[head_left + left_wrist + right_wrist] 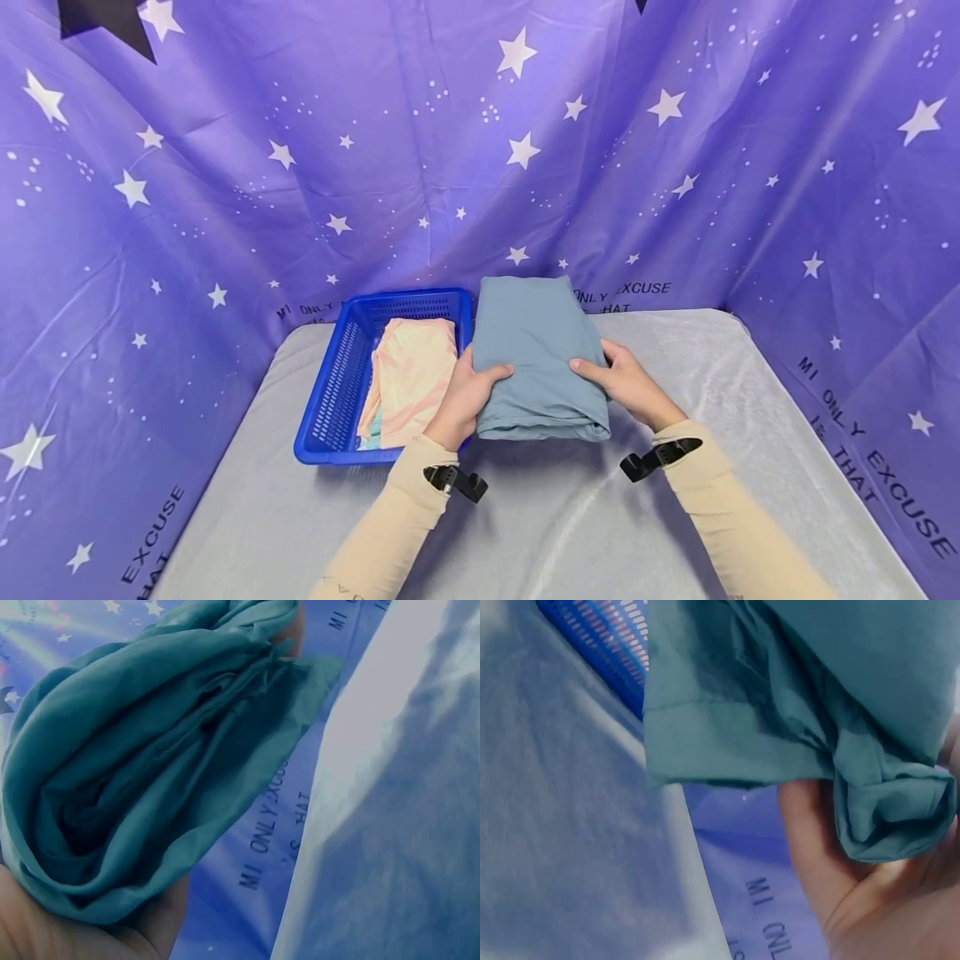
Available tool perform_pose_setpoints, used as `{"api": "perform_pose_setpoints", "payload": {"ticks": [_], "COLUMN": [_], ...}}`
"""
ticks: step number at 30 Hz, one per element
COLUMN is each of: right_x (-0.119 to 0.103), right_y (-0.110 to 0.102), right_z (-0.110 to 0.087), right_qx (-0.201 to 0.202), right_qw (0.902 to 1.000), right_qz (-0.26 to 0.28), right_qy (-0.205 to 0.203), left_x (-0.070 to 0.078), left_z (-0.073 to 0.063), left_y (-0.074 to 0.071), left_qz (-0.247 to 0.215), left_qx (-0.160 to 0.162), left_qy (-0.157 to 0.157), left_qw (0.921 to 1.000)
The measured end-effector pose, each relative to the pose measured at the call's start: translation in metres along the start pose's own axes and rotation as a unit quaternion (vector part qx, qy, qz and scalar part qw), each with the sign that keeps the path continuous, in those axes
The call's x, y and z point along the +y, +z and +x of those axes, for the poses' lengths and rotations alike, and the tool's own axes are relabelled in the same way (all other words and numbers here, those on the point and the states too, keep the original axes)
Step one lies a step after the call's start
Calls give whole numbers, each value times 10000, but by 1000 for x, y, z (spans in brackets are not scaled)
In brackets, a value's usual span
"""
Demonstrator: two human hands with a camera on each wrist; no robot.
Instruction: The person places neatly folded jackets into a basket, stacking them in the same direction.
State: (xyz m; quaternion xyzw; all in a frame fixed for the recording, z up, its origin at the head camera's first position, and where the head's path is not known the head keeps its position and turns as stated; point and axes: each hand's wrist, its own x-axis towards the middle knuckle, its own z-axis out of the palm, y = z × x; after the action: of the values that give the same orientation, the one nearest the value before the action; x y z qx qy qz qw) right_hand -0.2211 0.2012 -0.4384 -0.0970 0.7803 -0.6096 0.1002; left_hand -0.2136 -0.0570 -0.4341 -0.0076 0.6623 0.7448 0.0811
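Note:
A folded blue-grey garment [536, 358] is held up over the table, right of the basket, its layers stacked into a thick rectangle. My left hand [463, 398] grips its left side, thumb lying on top and fingers underneath. On the opposite side my right hand [633, 385] holds it the same way. Seen from the left wrist, the cloth [127, 750] shows several rolled layers at its near end. In the right wrist view a flap with a stitched hem [720, 742] hangs beside a rounded fold, with the right hand's fingers below.
A blue plastic basket [330, 400] with slotted walls stands at the left of the table. Inside it lie folded pale pink clothes [416, 367] and a bit of light teal cloth [372, 433]. Light grey cloth covers the table [555, 533]. Purple star-print curtains [427, 150] surround it.

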Motion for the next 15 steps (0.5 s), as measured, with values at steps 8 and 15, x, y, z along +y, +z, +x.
{"api": "perform_pose_setpoints", "payload": {"ticks": [8,15], "right_x": [-6,-13], "right_y": [20,42], "right_z": [9,15], "right_qx": [-266,-306], "right_qw": [9992,9987], "right_qz": [59,14], "right_qy": [-296,-407], "left_x": [4,10], "left_z": [1,1], "left_y": [-23,-47], "left_qz": [-3,10], "left_qx": [7,183], "left_qy": [74,112], "left_qw": [10000,9998]}}
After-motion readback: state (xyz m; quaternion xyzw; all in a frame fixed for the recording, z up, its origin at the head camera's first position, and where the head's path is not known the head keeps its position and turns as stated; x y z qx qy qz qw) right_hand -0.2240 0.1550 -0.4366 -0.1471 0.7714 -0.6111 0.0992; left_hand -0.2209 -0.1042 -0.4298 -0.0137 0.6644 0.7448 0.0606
